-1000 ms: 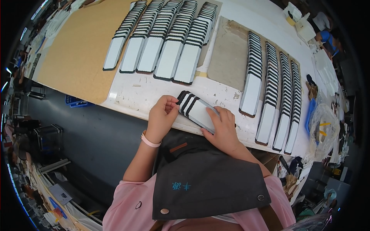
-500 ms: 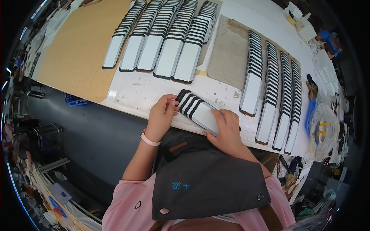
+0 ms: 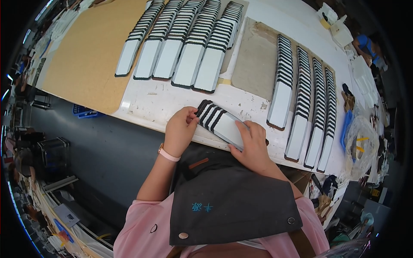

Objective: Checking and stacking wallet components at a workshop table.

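Note:
A small fanned stack of white, black-edged strips (image 3: 228, 129) lies slantwise at the table's front edge. My right hand (image 3: 253, 146) grips its near right part, thumb across the white face and fingers over the far side. At the stack's upper left end, my left hand (image 3: 180, 127) pinches the black edge between thumb and fingertips. Just what those fingertips hold is partly hidden. Beyond my hands, several long overlapping rows of similar strips (image 3: 187, 64) lie side by side. More such rows (image 3: 282, 101) lie to the right.
The white table (image 3: 148, 101) carries a tan board (image 3: 86, 56) at left and a grey-beige board (image 3: 256, 60) between the rows. Clear plastic bags (image 3: 361, 142) and a blue tray (image 3: 346, 129) sit at the right edge. A co-worker in blue (image 3: 368, 45) is at far right.
My left hand has shifted very slightly left along the stack's end. The right hand and the stack stay practically in place. The co-worker at far right has moved a little.

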Tool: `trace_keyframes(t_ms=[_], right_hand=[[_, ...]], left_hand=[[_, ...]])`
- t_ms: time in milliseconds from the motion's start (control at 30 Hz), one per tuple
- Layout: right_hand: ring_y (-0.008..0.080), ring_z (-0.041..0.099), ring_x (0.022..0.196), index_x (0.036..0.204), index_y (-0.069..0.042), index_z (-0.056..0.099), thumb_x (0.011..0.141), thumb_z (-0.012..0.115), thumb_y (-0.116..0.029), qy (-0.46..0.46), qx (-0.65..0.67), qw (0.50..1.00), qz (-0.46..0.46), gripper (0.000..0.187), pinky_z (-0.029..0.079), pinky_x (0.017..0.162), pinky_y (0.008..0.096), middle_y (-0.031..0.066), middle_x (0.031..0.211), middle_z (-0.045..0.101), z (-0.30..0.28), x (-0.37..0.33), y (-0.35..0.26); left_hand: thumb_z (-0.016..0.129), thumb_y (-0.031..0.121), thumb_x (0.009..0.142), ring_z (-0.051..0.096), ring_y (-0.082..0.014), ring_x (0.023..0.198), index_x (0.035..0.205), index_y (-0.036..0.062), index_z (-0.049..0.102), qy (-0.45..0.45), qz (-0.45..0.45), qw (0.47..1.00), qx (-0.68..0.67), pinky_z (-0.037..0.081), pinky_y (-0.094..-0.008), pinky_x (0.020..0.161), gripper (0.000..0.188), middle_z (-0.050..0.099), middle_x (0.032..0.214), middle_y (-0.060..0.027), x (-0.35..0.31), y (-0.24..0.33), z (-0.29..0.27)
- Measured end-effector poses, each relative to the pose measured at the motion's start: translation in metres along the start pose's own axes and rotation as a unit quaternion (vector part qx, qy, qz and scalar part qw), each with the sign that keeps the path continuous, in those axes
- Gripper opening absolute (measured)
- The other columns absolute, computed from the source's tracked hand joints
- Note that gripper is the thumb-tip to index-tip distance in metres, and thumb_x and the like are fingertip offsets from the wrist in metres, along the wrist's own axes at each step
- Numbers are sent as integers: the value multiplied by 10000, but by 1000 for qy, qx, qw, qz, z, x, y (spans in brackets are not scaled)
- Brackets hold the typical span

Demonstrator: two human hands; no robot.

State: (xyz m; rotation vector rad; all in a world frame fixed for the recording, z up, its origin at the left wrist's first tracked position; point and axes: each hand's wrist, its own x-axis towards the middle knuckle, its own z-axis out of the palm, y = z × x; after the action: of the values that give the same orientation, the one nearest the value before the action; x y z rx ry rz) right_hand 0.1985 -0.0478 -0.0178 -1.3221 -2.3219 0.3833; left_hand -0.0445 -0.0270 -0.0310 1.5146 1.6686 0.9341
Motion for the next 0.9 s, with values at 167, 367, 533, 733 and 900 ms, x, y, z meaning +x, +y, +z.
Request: trace_keyframes(t_ms=[167, 367, 533, 733, 900], right_hand=[[406, 477, 1084, 1302, 8, 513, 682, 803, -193, 3, -3, 1000, -2, 714, 364, 962, 480, 242, 1207, 484, 0, 1, 0], [400, 478, 1081, 1306, 3, 510, 682, 805, -194, -2, -5, 1000, -1, 717, 363, 963, 479, 239, 1206, 482, 1, 0, 1], [399, 477, 1083, 1310, 2, 508, 681, 807, -196, -3, -9, 1000, -2, 723, 362, 963, 477, 237, 1202, 483, 0, 1, 1], [398, 475, 1086, 1316, 1, 504, 683, 810, -204, -10, -9, 1000, 2, 733, 356, 967, 475, 237, 1210, 482, 1, 0, 3], [392, 468, 1110, 1338, -2, 487, 676, 832, -255, -28, -3, 1000, 11, 788, 337, 982, 478, 234, 1236, 481, 0, 2, 3]], left_hand=[[653, 44, 856, 648, -211, 708, 1044, 15, 658, 22, -6, 1000, -7, 515, -311, 669, 191, 690, 831, -105, 1, -2, 1], [643, 66, 890, 619, -119, 701, 1029, -6, 697, 6, -3, 1000, 9, 497, -253, 655, 166, 695, 813, -77, 3, -6, -1], [656, 79, 866, 659, -218, 720, 1008, -9, 698, -4, -29, 999, -17, 518, -312, 674, 172, 701, 843, -135, 5, -2, -2], [677, 78, 862, 633, -144, 707, 1046, -15, 688, -12, -21, 1000, -10, 510, -268, 662, 206, 695, 829, -91, 5, -3, 0], [682, 93, 856, 660, -187, 708, 1048, -12, 681, -10, -22, 999, -32, 524, -289, 665, 219, 703, 834, -109, 7, -8, 1]])
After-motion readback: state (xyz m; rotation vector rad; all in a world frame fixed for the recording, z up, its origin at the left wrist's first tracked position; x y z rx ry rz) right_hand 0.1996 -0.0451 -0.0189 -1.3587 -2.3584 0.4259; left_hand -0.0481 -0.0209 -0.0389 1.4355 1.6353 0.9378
